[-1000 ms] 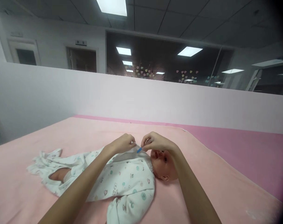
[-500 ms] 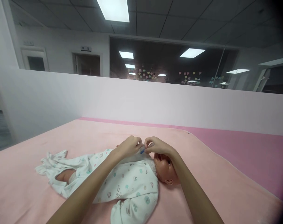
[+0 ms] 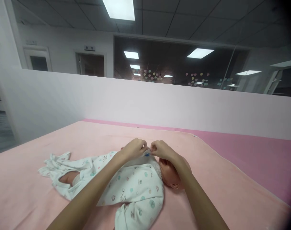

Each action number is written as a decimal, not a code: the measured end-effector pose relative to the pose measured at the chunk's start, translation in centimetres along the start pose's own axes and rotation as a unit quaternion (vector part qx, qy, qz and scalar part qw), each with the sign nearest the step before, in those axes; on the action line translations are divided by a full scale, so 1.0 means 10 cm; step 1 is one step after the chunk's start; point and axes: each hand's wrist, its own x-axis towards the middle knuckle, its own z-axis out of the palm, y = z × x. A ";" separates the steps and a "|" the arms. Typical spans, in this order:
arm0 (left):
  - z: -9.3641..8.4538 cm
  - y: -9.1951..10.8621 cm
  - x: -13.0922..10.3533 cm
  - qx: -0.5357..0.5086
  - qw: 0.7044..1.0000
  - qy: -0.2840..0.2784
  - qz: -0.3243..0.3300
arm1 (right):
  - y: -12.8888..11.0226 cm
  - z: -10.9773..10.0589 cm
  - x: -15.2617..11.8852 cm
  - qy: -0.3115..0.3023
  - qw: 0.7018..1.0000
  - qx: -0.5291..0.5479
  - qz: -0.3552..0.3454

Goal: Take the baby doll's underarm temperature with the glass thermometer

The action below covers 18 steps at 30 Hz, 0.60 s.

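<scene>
A baby doll (image 3: 170, 175) lies on its back, its head to the right, in a white romper (image 3: 133, 188) printed with small animals and dots. At its neck and chest is a piece of white cloth with a blue mark (image 3: 147, 154). My left hand (image 3: 136, 149) is closed, thumb and fingers pinching this cloth on its left side. Just to the right, my right hand (image 3: 161, 149) has its fingers curled in a pinch at the cloth's edge, close above the doll's chin. My right wrist and forearm cover part of the doll's face.
A pink sheet (image 3: 222, 191) lies under the doll, over a darker pink pad (image 3: 255, 153). A low white partition (image 3: 159, 105) runs along the back and left. Beyond it are doors and a dark window (image 3: 174, 60) with heart stickers.
My right hand has shifted slightly right and up, away from the blue mark, with its fingers curled tighter. My left hand stays nearly in place. The view has tilted a little.
</scene>
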 end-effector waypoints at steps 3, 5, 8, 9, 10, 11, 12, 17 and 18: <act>0.01 0.04 -0.02 -0.033 0.999 -0.035 0.017 | 0.00 0.07 0.01 0.005 0.999 -0.043 0.025; -0.01 0.07 -0.03 -0.049 0.996 -0.068 0.030 | -0.02 0.10 0.01 0.005 0.997 -0.073 0.031; -0.05 0.07 -0.03 -0.087 0.989 -0.116 0.034 | -0.09 0.14 0.00 -0.002 0.993 -0.113 0.032; -0.06 0.06 -0.03 -0.104 0.986 -0.126 0.028 | -0.11 0.15 0.00 -0.007 0.992 -0.123 0.031; -0.07 0.02 -0.01 -0.115 0.985 -0.126 0.019 | -0.14 0.15 0.00 -0.012 0.991 -0.131 0.030; -0.06 -0.02 0.00 -0.115 0.987 -0.115 0.009 | -0.16 0.15 -0.01 -0.017 0.990 -0.137 0.030; -0.03 -0.08 0.02 -0.102 0.991 -0.091 -0.003 | -0.19 0.14 -0.01 -0.020 0.989 -0.141 0.030; 0.21 -0.35 0.07 0.085 0.994 -0.019 -0.068 | -0.23 0.08 -0.05 -0.035 0.989 -0.143 0.024; 0.25 -0.38 0.07 0.097 0.991 -0.052 -0.073 | -0.23 0.06 -0.06 -0.038 0.989 -0.139 0.022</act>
